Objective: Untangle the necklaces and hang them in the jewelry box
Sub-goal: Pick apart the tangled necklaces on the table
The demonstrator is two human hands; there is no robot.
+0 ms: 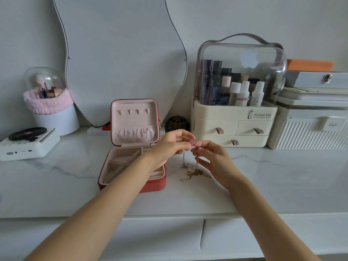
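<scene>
With a silver chain (183, 157) pinched by both the left hand (170, 146) and the right hand (211, 157), the tangled necklaces (194, 172) (part lifted, part on the tabletop (56, 185)) could be knotted tighter if pulled hard.

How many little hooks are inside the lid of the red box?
4. The small pink hooks sit in one row across the top of the red jewelry box's open pink lid: far left, left of middle, right of middle, far right. All are bare.

I see a white marble counter (56, 185) against a pale wall (244, 16). A wavy mirror (120, 53) leans there.
</scene>
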